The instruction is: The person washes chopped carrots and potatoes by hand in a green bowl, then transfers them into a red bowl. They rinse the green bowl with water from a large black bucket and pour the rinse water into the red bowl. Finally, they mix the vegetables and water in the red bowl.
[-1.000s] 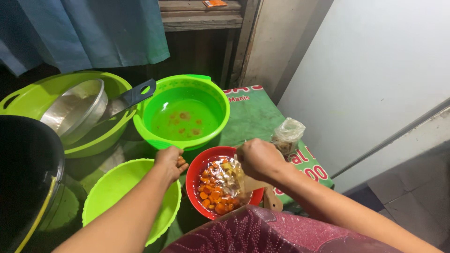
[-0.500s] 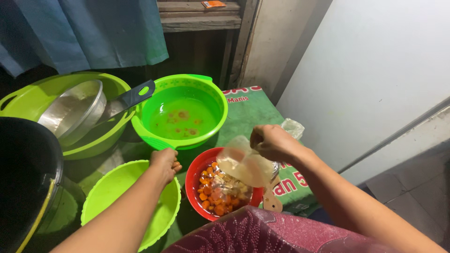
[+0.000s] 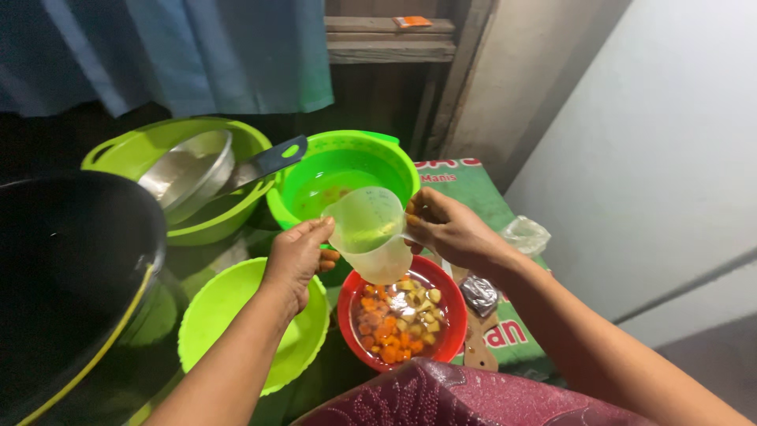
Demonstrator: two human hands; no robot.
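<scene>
While both hands hold a translucent plastic measuring jug [image 3: 369,234] over the work area, the step in hand reads as pouring or topping up water for the cut vegetables. Right hand [image 3: 451,229] is closed on the jug's handle side at 3 o'clock of the jug; left hand [image 3: 300,256] has its fingers curled against the jug wall at 9 o'clock, steadying it. Jug sits tilted, its base just above the far rim of the red bowl [image 3: 441,347], which holds orange and pale vegetable pieces in liquid. At 12 o'clock of the jug stands a bright green tub [image 3: 394,162] with a little liquid in it; at 7 o'clock, a lime green bowl [image 3: 213,315], partly under the left forearm. At 10 o'clock a second lime tub [image 3: 142,146] carries a metal pan with a dark handle [image 3: 185,170]. A black wok [image 3: 63,268] is cut off at the left edge. Judgement: the next move calls for a controlled tilt with the spout kept over a bowl. Whether the jug holds liquid cannot be told; a crumpled clear bag [image 3: 527,234] and a small dark packet [image 3: 479,293] at 4 o'clock are unclear.
</scene>
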